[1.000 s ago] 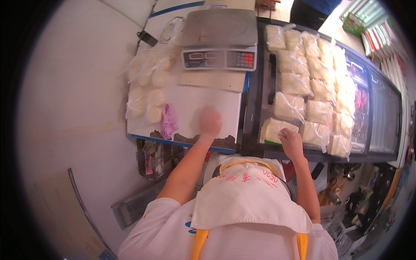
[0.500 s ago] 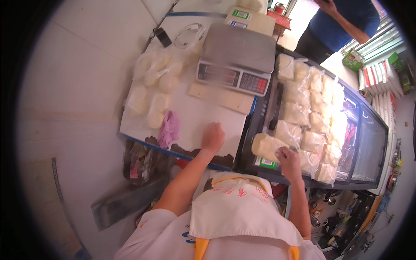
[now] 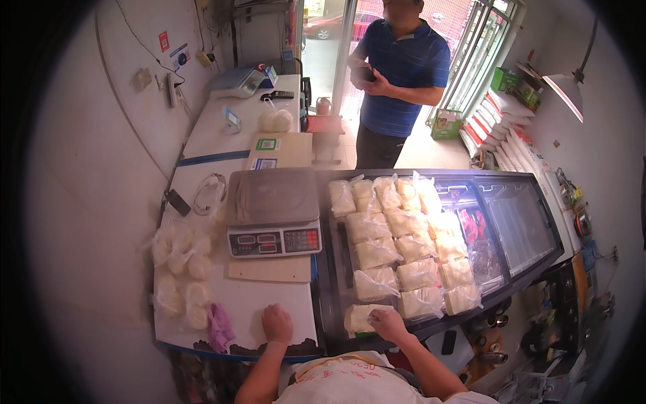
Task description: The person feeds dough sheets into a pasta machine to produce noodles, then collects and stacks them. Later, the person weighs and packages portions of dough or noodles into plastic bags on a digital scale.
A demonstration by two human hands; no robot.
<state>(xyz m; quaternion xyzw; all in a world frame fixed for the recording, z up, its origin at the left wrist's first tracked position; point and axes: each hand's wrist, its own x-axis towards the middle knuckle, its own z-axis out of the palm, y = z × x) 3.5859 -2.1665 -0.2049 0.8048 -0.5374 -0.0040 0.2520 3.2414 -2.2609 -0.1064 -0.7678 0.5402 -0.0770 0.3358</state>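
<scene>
My left hand (image 3: 276, 323) rests on the white counter with its fingers curled, beside a crumpled pink cloth (image 3: 221, 326). My right hand (image 3: 389, 323) pinches the plastic of a pale, bagged block (image 3: 362, 316) at the near left corner of a dark chest freezer's lid. Rows of similar pale bagged packages (image 3: 417, 269) cover the freezer top behind it. A steel-topped digital scale (image 3: 272, 198) stands on a board beyond my left hand, and several bags of round pale dough (image 3: 178, 246) lie at the counter's left.
Across the freezer (image 3: 525, 215) stands a person in blue (image 3: 404, 67), holding a dark object, near an open glass door. Stacked white sacks (image 3: 498, 118) line the right. A cable (image 3: 208, 192) and small black device (image 3: 177, 202) lie on the counter. A hanging lamp (image 3: 565, 91) is at upper right.
The view has tipped up, showing the person and doorway fully. The package at my right hand shifted half a second ago and lies lower now, still in the pinch. My left hand stays on the counter.
</scene>
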